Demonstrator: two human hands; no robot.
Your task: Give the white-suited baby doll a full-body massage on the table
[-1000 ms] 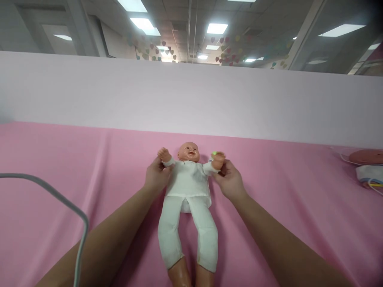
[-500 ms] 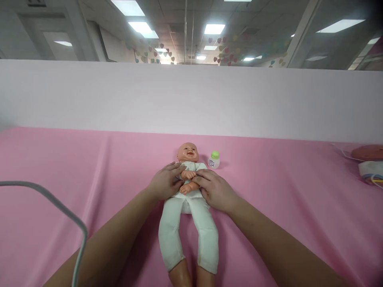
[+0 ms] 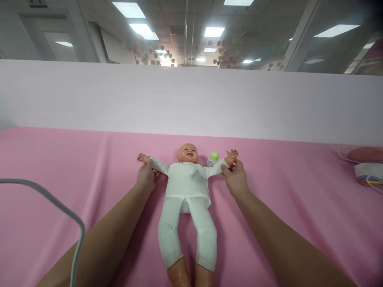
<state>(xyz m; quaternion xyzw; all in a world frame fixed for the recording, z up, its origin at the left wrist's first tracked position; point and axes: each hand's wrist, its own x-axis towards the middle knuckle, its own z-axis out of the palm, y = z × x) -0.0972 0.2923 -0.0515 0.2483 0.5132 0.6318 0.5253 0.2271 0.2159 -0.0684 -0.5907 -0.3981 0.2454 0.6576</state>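
Note:
A baby doll (image 3: 188,181) in a white top and trousers lies on its back on the pink sheet (image 3: 269,239), head away from me. Both its arms are stretched out sideways. At the doll's arm on the left side of the picture, my left hand (image 3: 146,176) is closed around the sleeve near the wrist. My right hand (image 3: 236,178) grips the other arm by its wrist and cuff, between thumb and fingers. Just behind that sleeve stands a small bottle (image 3: 213,158) with a green cap, partly covered by the arm.
A grey cable (image 3: 56,203) curves across the lower left. At the far right lie a brown rounded object (image 3: 365,154) and a white bundle (image 3: 369,171) with thin cords. Behind the sheet rises a white panel (image 3: 191,99) with glass above it.
The doll's arms have gone from crossed over its chest to spread wide. My hands have moved outward with them, one to each side.

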